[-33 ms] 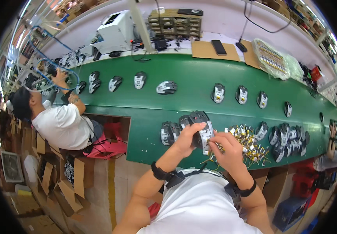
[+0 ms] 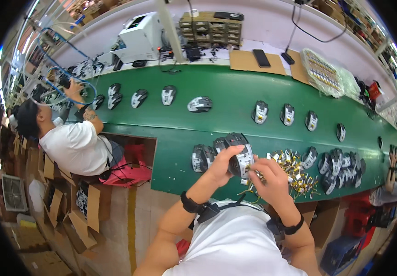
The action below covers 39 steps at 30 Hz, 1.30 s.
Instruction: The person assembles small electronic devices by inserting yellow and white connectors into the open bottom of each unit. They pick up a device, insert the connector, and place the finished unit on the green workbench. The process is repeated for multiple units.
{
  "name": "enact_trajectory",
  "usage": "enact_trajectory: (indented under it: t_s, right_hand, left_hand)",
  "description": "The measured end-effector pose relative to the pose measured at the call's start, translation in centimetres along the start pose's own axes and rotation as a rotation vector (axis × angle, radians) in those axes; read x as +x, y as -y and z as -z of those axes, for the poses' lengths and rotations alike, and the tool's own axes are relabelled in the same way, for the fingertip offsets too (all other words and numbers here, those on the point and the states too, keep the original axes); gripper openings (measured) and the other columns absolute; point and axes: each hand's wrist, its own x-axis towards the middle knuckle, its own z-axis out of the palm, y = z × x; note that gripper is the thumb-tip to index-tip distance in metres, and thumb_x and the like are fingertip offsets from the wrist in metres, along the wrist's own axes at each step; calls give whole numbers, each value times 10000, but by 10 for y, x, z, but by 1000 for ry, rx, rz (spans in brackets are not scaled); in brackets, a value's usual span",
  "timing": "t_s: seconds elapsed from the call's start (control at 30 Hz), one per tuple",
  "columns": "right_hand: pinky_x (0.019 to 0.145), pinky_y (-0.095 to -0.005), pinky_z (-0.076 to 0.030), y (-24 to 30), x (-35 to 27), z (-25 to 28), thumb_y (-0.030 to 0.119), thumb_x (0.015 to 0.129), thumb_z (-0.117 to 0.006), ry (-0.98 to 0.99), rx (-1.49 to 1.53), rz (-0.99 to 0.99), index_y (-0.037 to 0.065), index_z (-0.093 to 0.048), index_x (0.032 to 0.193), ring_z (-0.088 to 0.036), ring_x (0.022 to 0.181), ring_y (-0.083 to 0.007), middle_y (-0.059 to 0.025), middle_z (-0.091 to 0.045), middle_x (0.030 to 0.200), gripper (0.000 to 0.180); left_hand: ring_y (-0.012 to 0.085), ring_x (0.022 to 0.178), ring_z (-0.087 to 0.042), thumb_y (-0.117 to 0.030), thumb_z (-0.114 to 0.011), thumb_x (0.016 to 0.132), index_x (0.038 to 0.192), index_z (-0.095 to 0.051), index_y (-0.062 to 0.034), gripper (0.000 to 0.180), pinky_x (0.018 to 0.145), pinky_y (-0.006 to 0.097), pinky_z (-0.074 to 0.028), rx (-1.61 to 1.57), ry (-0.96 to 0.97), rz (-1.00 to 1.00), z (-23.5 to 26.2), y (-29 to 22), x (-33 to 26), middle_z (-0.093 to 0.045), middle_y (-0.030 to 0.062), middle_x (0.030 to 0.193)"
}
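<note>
My left hand (image 2: 221,168) is closed around a grey-and-black computer mouse (image 2: 241,158), thumb across it, held above the bench's near edge. At the mouse's right side, the fingertips of my right hand (image 2: 271,178) are pinched together. Whatever they hold, if anything, is too small to make out. Just beyond the right hand lies a loose heap of small white parts with yellow and dark wires (image 2: 295,171). Left of my left hand, more mice (image 2: 202,158) sit close together on the green bench (image 2: 175,172).
Along the bench's middle stands a spaced row of mice (image 2: 200,104). A dense cluster of mice (image 2: 343,164) lies at right. A phone (image 2: 261,58) rests on cardboard behind. At left a co-worker (image 2: 76,147) sits; open cardboard boxes (image 2: 80,220) stand on the floor.
The whole view has shifted slightly. Both hands stay at the same mouse, with only a slight difference in the right fingers.
</note>
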Motion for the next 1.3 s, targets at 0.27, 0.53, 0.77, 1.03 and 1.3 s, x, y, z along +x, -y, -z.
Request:
enact_trajectory:
  t_s: [0.27,0.53,0.77,1.03,1.3]
  right_hand:
    - [712,-356,-525,-14,-2,-2,-6,712,-766,63,-145,134,41,-665,878,-644,807,-267,-93,-662,934,200]
    - [799,-413,-503,-7,15,-37,-44,740,-682,-7,-164,-1,10,-658,971,-614,973,-330,-157,-622,1054,238]
    - [930,-472,-405,-33,18,-56,-57,679,-567,29,-161,-149,-7,-520,981,-510,1067,-394,-207,-505,1133,310]
    - [860,-430,-447,-66,28,-70,-41,742,-570,116,-72,-342,17,-540,1097,-524,1115,-365,-196,-499,1209,362]
    - [760,-378,-482,-106,-38,-68,-2,767,-591,270,-5,-462,20,-589,976,-596,952,-304,-147,-596,1018,210]
  left_hand:
    - [252,948,-689,-348,-520,944,1161,-588,-19,400,821,383,-570,-110,29,-28,7,1,4,-678,168,1087]
    - [221,902,-696,-408,-543,928,1110,-601,-85,375,760,399,-574,-369,-167,-161,9,10,25,-693,116,1068]
    - [179,772,-690,-472,-609,882,1037,-631,-101,403,650,378,-577,-393,-174,-53,12,6,58,-700,75,957]
    - [143,733,-660,-417,-659,848,1025,-634,-106,359,599,356,-549,44,-231,-46,52,-22,126,-675,49,908]
    - [334,976,-658,-288,-756,784,1205,-586,-12,532,843,432,-514,949,-536,-388,149,18,275,-683,195,1020]
